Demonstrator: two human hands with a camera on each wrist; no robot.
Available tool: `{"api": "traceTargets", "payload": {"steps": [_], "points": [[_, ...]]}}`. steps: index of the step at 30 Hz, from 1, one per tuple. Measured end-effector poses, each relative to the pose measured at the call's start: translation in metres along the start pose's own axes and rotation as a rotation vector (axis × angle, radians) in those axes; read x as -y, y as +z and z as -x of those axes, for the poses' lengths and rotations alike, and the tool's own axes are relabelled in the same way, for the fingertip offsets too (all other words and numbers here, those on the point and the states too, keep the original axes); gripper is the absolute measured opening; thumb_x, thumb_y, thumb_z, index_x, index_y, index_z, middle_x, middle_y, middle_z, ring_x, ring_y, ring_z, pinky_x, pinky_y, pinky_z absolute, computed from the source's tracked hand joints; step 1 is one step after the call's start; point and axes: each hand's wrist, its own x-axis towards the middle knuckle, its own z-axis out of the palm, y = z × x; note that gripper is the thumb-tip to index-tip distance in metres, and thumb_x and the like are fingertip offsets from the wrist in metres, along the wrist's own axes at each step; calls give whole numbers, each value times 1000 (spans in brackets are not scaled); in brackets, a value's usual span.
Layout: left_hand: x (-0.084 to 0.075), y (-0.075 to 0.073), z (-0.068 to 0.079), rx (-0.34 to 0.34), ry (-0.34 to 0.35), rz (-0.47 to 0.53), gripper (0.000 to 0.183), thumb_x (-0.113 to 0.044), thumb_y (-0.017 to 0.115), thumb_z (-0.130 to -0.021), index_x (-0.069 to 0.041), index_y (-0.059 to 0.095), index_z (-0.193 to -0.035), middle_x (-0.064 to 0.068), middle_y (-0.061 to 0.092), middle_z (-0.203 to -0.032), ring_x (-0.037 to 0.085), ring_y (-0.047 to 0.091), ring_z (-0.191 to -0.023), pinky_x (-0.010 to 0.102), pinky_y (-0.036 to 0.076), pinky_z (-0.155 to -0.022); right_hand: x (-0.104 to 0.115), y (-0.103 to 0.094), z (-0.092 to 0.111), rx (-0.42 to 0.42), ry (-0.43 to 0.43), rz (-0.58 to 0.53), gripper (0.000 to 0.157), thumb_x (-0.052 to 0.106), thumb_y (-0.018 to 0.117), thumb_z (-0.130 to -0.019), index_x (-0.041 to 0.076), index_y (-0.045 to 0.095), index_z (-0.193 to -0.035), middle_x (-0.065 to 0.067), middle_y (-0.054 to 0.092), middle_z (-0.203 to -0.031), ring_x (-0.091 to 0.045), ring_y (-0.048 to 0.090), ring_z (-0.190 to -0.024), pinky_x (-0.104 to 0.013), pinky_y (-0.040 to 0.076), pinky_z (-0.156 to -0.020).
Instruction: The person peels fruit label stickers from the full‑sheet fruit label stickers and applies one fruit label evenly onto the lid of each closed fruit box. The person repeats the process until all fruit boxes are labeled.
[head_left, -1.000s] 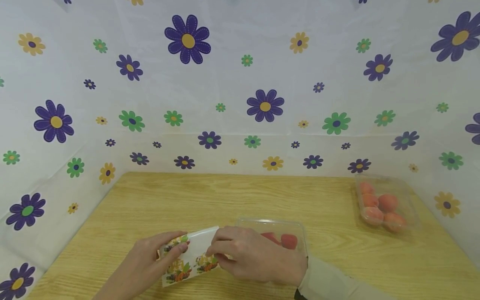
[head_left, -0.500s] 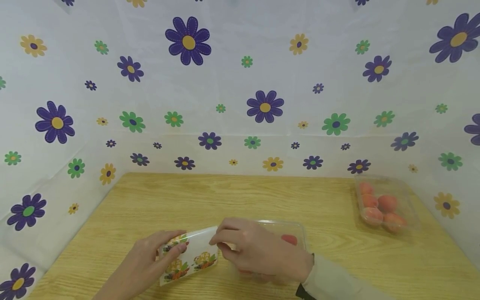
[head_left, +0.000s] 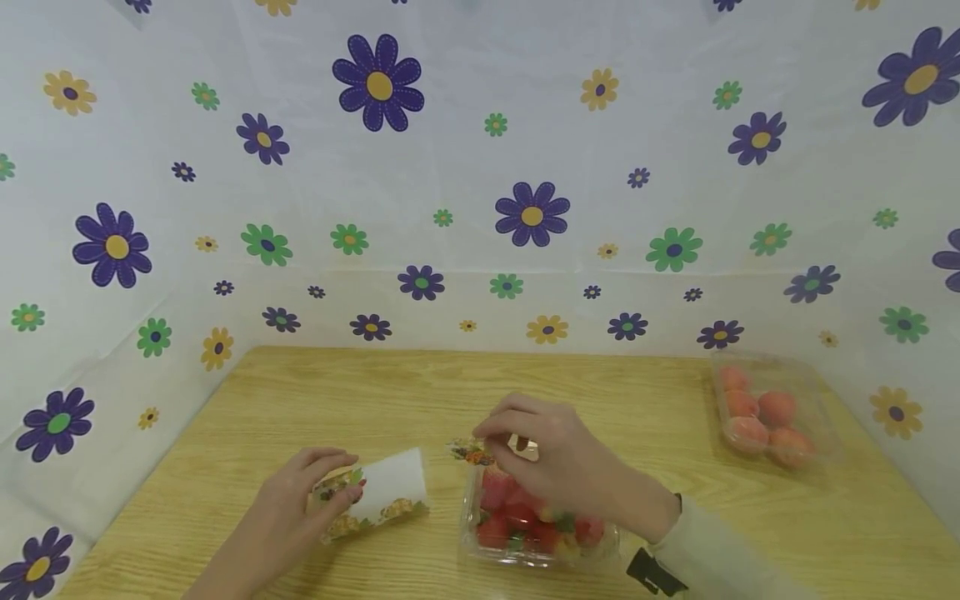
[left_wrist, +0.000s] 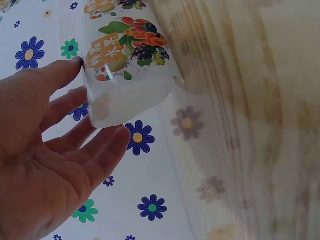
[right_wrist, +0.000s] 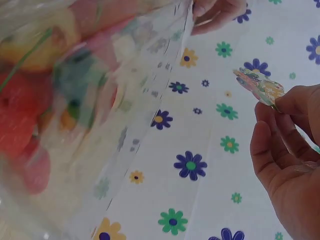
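My left hand [head_left: 288, 508] holds a white sheet of stickers [head_left: 393, 483] by its left end, thumb on one face and fingers behind. Fruit pictures and lettering show on the sheet [left_wrist: 127, 47] in the left wrist view, where its end curls. Between thumb and fingertips, my right hand [head_left: 562, 454] pinches one small fruit-printed sticker [right_wrist: 260, 87]. That hand is raised over the back of a clear plastic box [head_left: 517, 558] of red strawberries [head_left: 525, 510], partly hiding it. The sticker sits over the box's back left corner in the head view.
A second clear plastic box [head_left: 821, 417] with several orange-red, peach-like fruits [head_left: 776, 408] stands at the back right of the wood-grain table [head_left: 360, 392]. White sheeting [head_left: 450, 167] printed with flowers rises behind and on both sides.
My right hand has peeled a sticker off the sheet and moved right and up with it, over the strawberry box. The sheet in my left hand has tilted and lost a printed sticker.
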Motion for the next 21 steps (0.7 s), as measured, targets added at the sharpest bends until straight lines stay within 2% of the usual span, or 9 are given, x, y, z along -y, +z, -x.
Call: {"api": "traceTargets", "payload": {"steps": [4,6,9,11,13,15,18,21], "points": [[4,0,-4,38,-70,-47,31,-21,77,-93,-9,73,-121,10,67,-124,32,70,-106,44,61,-79,-6,-11,7,-17,81,10,21,-7,74,-86,7,75,-101,-1,73,-92,-5,64,-77,-14,54,-64],[5,0,-6,40,-95,-84,31,-23,76,-93,-10,73,-120,10,68,-123,32,70,-104,47,61,-77,-7,-16,11,-14,135,13,21,-7,75,-85,7,75,-101,-1,74,-92,-4,64,-77,-16,55,-64],[5,0,-9,9,-104,-152,30,-24,78,-92,-11,74,-118,8,69,-116,27,71,-93,39,59,-66,-9,-22,17,-8,217,7,21,-5,76,-85,8,76,-102,-2,76,-92,-3,64,-76,-18,56,-64],[5,0,-12,-27,-102,-184,28,-25,79,-91,-12,75,-116,7,70,-111,22,70,-87,30,54,-58,-10,-24,21,-5,256,0,20,-4,75,-86,9,76,-102,-1,76,-92,-2,63,-76,-19,56,-64],[4,0,-13,-64,-85,-203,25,-24,80,-90,-12,76,-113,5,70,-105,19,68,-83,24,49,-55,-11,-26,24,-3,287,-4,19,-2,75,-87,10,76,-102,0,76,-91,-1,64,-76,-20,56,-64],[3,0,-14,-68,-83,-196,23,-23,79,-91,-13,76,-111,3,70,-102,17,67,-83,21,48,-56,-12,-27,27,-3,304,-7,18,-2,75,-87,10,77,-101,0,76,-91,-1,64,-76,-20,57,-64],[-1,-1,-13,-26,-88,-168,20,-22,77,-93,-15,77,-111,-4,71,-94,9,66,-80,20,49,-59,-12,-28,32,-2,334,-6,18,-3,76,-87,9,77,-100,1,77,-91,0,65,-76,-19,57,-63],[-6,-4,-12,85,-114,-120,19,-22,74,-94,-17,76,-113,-11,69,-88,-1,60,-74,19,51,-62,-14,-27,37,-3,346,-6,17,-3,76,-87,9,77,-99,0,77,-90,0,65,-75,-19,57,-63]]}}
